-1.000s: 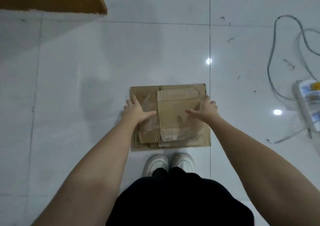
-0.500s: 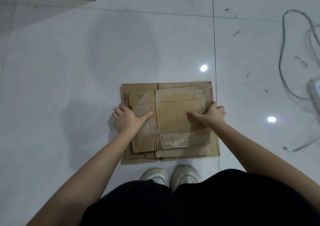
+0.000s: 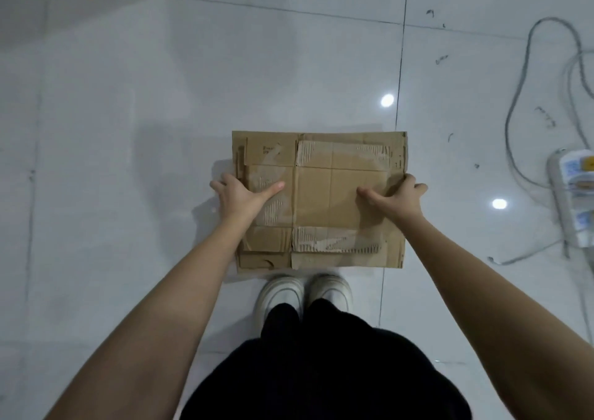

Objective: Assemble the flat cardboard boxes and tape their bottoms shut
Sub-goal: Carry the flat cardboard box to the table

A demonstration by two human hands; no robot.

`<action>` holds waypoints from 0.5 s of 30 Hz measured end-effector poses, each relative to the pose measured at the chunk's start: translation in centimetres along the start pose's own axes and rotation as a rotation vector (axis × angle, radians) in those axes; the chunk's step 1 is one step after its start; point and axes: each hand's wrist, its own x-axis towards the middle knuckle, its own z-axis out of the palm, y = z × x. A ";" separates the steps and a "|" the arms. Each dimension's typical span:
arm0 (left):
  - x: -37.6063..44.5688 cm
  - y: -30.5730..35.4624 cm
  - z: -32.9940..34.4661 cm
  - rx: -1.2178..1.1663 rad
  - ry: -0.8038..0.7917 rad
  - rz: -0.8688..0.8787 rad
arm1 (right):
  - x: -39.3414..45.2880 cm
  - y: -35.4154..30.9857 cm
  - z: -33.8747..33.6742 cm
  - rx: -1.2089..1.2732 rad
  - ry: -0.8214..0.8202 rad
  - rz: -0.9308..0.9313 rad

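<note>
The left hand (image 3: 239, 194) grips the left edge of a stack of flattened brown corrugated cardboard boxes (image 3: 321, 194): its thumb lies flat across the top sheet while the fingers curl round the edge, their tips hidden under the board. The right hand (image 3: 397, 196) mirrors it on the right edge, thumb on top pointing inward, fingers wrapped round the side. Both hands hold the stack at about the middle of its short sides.

The stack sits in front of the person, just beyond a pair of white shoes (image 3: 303, 292), over a glossy pale tiled floor (image 3: 160, 114); whether it rests on the tiles or is just lifted clear cannot be told. The top sheet is smaller than the one beneath, and its surface is torn where old tape has peeled the paper away, showing the ribbing.

This cardboard looks light and fairly stiff across the flutes, but it should bend readily along the scored fold lines, and the loose sheets may slide over each other. Holding opposite edges with thumbs clamping the top seems a sound grip; the worn patches are probably weaker and best not pinched.

Far right, a white power strip (image 3: 573, 201) lies on the floor with grey cables (image 3: 520, 91) looping beyond it.
</note>
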 end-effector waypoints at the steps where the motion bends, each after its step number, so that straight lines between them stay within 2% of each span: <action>1: -1.0 0.6 -1.1 -0.006 -0.008 0.007 | -1.1 -0.7 -0.9 0.009 0.006 -0.008; 9: -13.0 6.6 -12.3 -0.047 0.009 0.078 | -13.3 -7.0 -10.4 0.059 -0.042 0.030; 15: -23.4 11.1 -20.8 0.103 0.105 0.135 | -24.3 -11.7 -18.0 0.077 -0.078 -0.020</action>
